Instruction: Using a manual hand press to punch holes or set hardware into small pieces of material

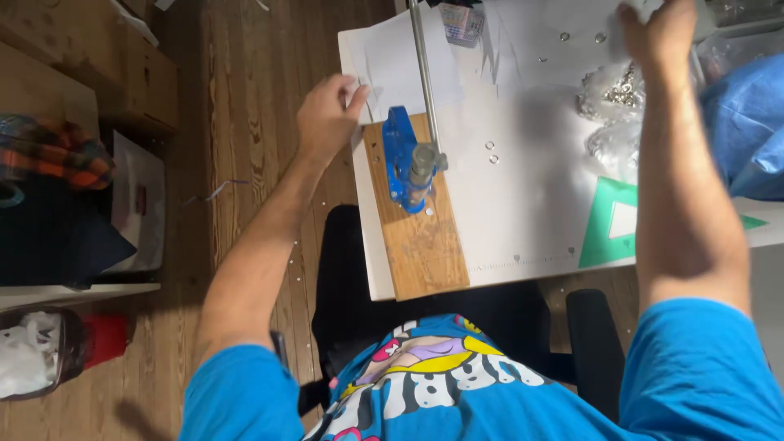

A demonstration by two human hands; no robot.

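Observation:
My left hand (327,114) pinches the corner of a white sheet of paper (408,61) at the left end of the white table (523,212). Just right of it a blue hand press (402,159) with a long metal lever (425,73) stands on a wooden board (425,237). My right hand (657,33) reaches to the far right of the table, above clear bags of small metal rings (612,94); its fingers are curled on something pale at the frame's top that I cannot make out.
Loose metal eyelets (492,152) lie on the table. A green set square (608,224) sits near the front edge. Blue fabric (747,122) lies at the right. Cardboard boxes (122,73) and a plaid cloth (57,151) stand on the wooden floor at left.

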